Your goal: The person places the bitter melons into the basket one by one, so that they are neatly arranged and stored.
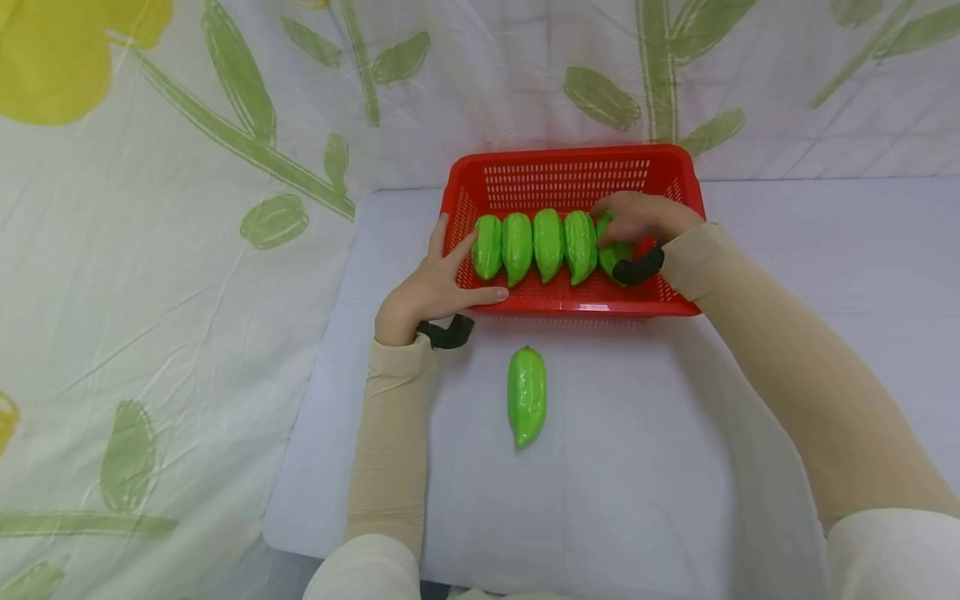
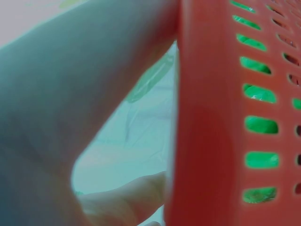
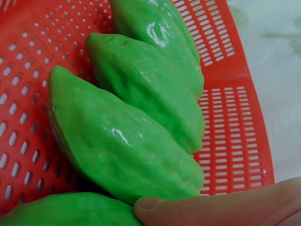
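A red perforated plastic basket (image 1: pixel 585 307) holds several glossy green bitter melons (image 1: pixel 548 246) standing side by side in a row. My right hand (image 1: pixel 643 218) reaches in from the right and grips the rightmost bitter melon (image 1: pixel 604 257), partly hidden by the hand. In the right wrist view a fingertip (image 3: pixel 150 203) touches that melon (image 3: pixel 70 211), next to its neighbour. My left hand (image 1: pixel 429 287) rests on the basket's front left corner, fingers spread and straight, thumb along the front rim. One more bitter melon (image 1: pixel 527 396) lies on the table in front of the basket.
A white-covered table (image 1: pixel 615 450) carries the basket near its back edge. Behind it and at the left hangs a white curtain (image 1: pixel 187 275) with green leaves and yellow flowers. Black straps (image 1: pixel 447 332) cross both wrists.
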Demonstrator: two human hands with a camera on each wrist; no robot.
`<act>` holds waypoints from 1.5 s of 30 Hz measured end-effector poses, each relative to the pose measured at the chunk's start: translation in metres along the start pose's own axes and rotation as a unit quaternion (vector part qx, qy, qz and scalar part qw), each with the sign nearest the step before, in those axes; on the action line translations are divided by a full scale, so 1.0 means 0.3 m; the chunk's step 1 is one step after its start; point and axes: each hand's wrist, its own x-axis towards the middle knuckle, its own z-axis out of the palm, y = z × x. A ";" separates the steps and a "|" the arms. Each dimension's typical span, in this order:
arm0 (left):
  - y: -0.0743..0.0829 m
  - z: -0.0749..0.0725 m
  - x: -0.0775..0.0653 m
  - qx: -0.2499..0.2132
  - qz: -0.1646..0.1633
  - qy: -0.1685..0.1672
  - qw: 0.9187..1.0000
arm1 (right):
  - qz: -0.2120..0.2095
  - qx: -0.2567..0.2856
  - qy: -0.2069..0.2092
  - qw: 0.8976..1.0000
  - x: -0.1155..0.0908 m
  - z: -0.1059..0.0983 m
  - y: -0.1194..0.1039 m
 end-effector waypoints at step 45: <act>0.010 -0.001 -0.002 0.002 -0.008 -0.004 1.000 | -0.054 -0.038 0.084 0.994 -0.176 -0.012 -0.063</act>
